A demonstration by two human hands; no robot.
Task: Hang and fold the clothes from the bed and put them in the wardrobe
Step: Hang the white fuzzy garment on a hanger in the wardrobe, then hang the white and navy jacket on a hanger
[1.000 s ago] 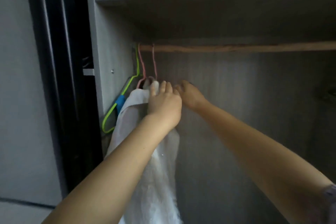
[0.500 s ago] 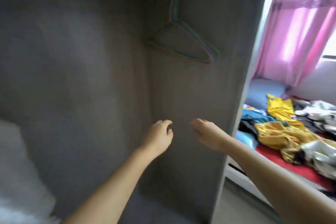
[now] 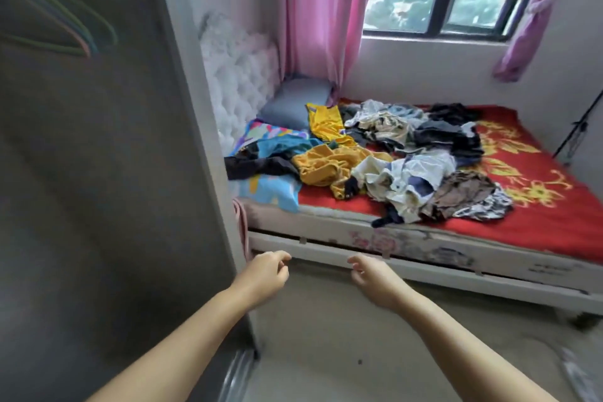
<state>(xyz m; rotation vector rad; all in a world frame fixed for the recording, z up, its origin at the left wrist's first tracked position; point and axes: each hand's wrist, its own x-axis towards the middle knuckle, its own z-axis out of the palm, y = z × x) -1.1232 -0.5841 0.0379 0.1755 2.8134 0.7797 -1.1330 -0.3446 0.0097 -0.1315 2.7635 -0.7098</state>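
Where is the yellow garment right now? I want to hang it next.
In the head view the yellow garment lies on the bed, left part of the pile, between blue fabric and white clothes.

Home bedroom: bed (image 3: 424, 248), wardrobe (image 3: 182, 108)

Nothing readable here, honestly. The red bedsheet (image 3: 509, 153) has big yellow shapes that might be characters or just a floral pattern, too blurry to tell. The bed frame (image 3: 424, 246), up past both hands, has pinkish and dark decals on its side, maybe stickers, but no letters come through.
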